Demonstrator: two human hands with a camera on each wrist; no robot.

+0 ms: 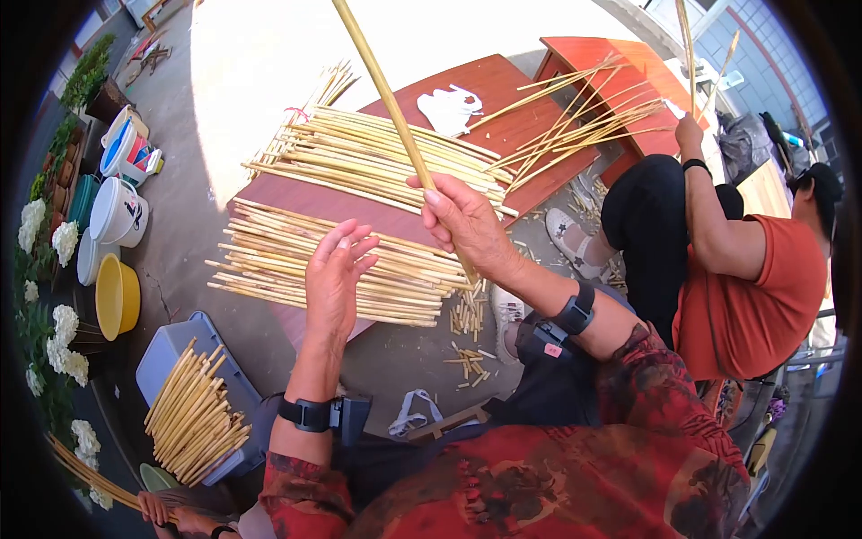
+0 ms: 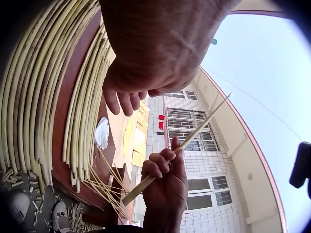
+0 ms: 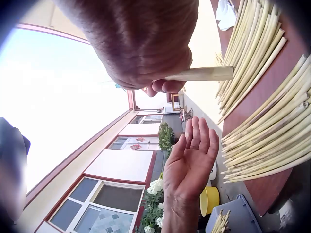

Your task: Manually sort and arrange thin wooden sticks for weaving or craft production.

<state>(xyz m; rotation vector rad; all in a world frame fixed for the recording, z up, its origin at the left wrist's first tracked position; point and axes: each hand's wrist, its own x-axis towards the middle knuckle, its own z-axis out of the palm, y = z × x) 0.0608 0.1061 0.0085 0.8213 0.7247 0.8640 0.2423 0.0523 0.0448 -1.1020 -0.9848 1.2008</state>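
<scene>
My right hand grips a pale, peeled-looking cane stalk near its lower end, the rest slanting up and away. The right wrist view catches the stalk's cut end sticking out past the fist. Beside it, my left hand is raised with loosely bent fingers and nothing in it; its palm faces the right wrist camera. Below both hands, a near pile of stalks lies on a reddish-brown table. Behind that is a second pile of stalks.
Thinner stalks spread over the table's far right, near a white bag. At right sits a person in an orange shirt. Short offcuts litter the floor. A grey-blue bin with short stalks and a yellow basin stand left.
</scene>
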